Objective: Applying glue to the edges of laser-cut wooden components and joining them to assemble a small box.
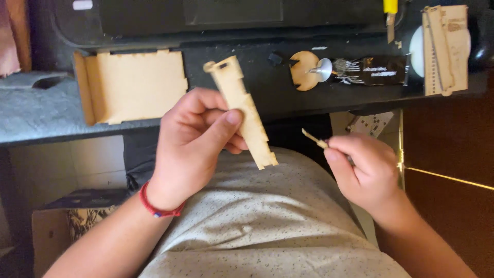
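Upright, a pale notched wooden strip (pixel 241 110) sits pinched in the left hand (pixel 193 141); right hand (pixel 363 164) grips a thin stick (pixel 315 139).

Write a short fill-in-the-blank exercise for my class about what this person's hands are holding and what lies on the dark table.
1. The left hand holds a notched strip made of ____.
2. The right hand pinches a thin ____.
3. A red ____ circles the left wrist.
4. On the dark table, left of the strip, lies a part-built wooden ____.

Missing words: wood; stick; bracelet; box
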